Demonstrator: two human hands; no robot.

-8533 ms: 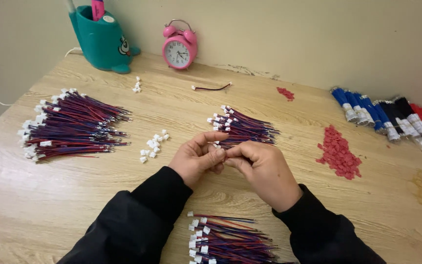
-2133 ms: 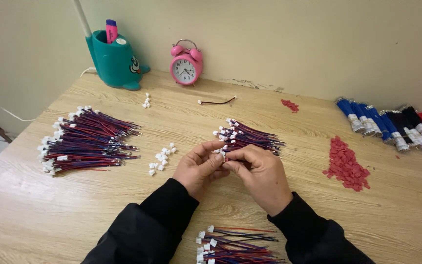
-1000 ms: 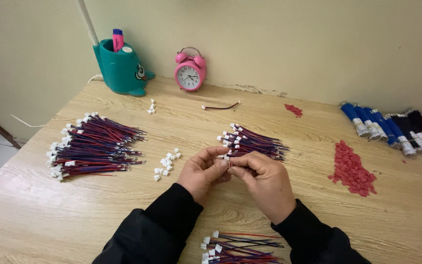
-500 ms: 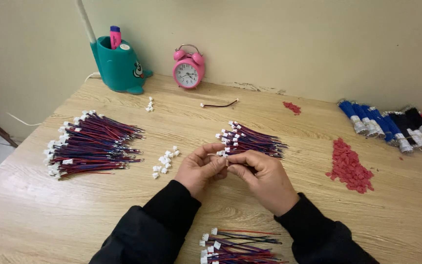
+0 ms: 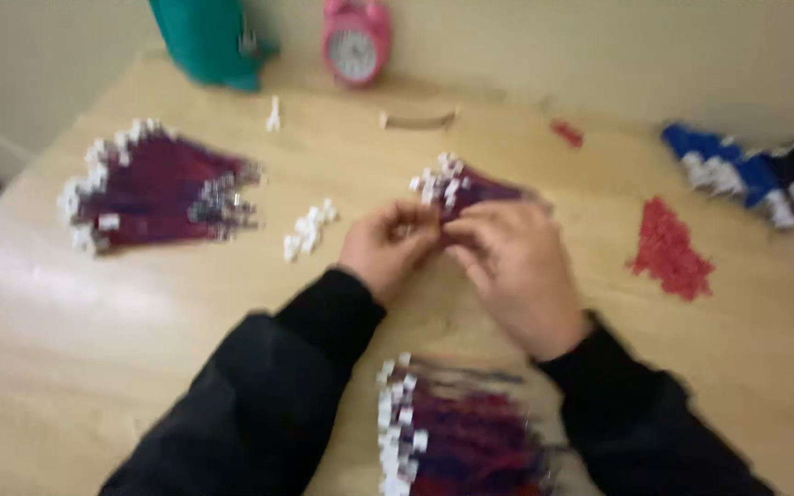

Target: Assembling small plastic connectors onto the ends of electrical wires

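The head view is blurred by motion. My left hand [image 5: 388, 246] and my right hand [image 5: 516, 266] meet at the fingertips over the wooden table [image 5: 94, 321], pinching something small between them; earlier it looked like a thin wire with a white plug. Just beyond the fingers lies a small bundle of red-and-blue wires [image 5: 466, 188] with white plugs. A loose heap of white plugs [image 5: 310, 230] sits left of my left hand. Another wire bundle [image 5: 452, 432] lies between my forearms at the near edge.
A large wire bundle [image 5: 153, 188] lies at the left. A red pile of small parts [image 5: 673, 248] and blue, black and white spools [image 5: 765, 179] are at the right. A teal holder [image 5: 204, 41], a pink alarm clock [image 5: 356, 41] and a lone wire [image 5: 420, 119] stand at the back.
My head has tipped down, so the whole scene has slid up in view and blurred. Both hands stay together over the same spot in front of the small bundle.
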